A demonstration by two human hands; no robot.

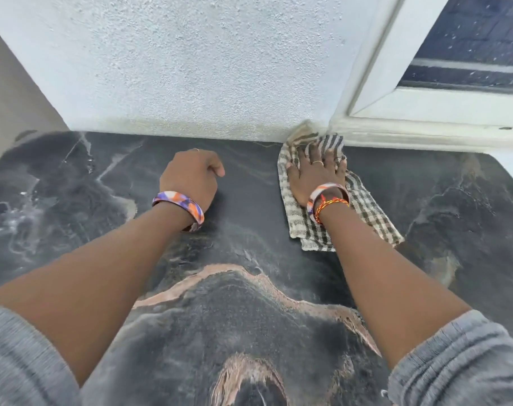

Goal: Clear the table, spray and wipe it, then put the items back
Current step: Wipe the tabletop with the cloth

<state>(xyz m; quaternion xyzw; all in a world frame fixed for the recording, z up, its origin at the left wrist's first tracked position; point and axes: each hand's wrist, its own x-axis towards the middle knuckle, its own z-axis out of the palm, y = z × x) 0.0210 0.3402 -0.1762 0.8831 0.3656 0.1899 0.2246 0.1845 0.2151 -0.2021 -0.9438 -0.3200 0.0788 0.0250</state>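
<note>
Dark marbled table [249, 303] with pale pink-tan veins, pushed up against a rough white wall [191, 60]; white window frame [396, 106] at the right, its lower edge grimy where it meets the table corner; a plain grey panel [12, 92] at far left. Whitish streaks on the table's left side.

Left hand [191, 177] — fingers curled under into a loose fist, holding nothing, knuckles resting on the table near the wall; a purple-orange bangle [177, 206] on that wrist. Right hand [315, 177] — flat, fingers spread, palm pressing down on a checked cloth [363, 212]; a ring on one finger, a bangle and a red-yellow thread at the wrist. The cloth lies on the table's far right side, its top end bunched into the corner where wall meets window frame, its near end trailing under the forearm. Grey sleeves [460, 367] pushed up above both elbows.
</note>
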